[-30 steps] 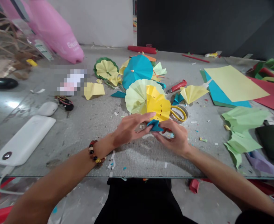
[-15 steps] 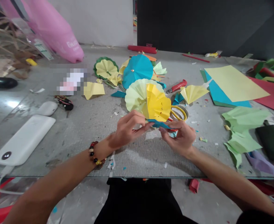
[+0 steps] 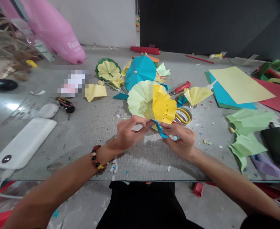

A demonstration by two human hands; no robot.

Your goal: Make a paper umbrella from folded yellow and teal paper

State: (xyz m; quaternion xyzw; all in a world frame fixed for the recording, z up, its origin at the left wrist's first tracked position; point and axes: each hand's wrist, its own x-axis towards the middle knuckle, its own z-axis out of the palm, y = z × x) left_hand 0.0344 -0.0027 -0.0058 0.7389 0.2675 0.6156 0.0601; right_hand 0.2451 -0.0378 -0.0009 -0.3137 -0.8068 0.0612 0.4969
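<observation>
Between my two hands is a small folded piece of blue paper (image 3: 160,129). My left hand (image 3: 131,132) pinches its upper left end between thumb and fingers. The fingers of my right hand (image 3: 181,138) are closed on its right side. Just beyond them lies a yellow pleated paper piece (image 3: 163,106) with small cut slits, partly over a pale green scalloped paper disc (image 3: 140,98). Behind that disc is a blue pleated paper disc (image 3: 142,70) with a small tip at its centre. Scissors with yellow handles (image 3: 184,116) lie right of the yellow piece, their blades hidden.
A red-handled cutter (image 3: 181,87) and a pale yellow paper fan (image 3: 198,95) lie to the right. Coloured sheets (image 3: 242,84) are stacked farther right, near crumpled green paper (image 3: 249,133). At left are a white power bank (image 3: 24,143) and keys (image 3: 67,105). Paper scraps dot the table.
The blue paper has turned from nearly level to slanting down to the right. My right hand has shifted slightly left, and the yellow pleated piece has moved a little to the right.
</observation>
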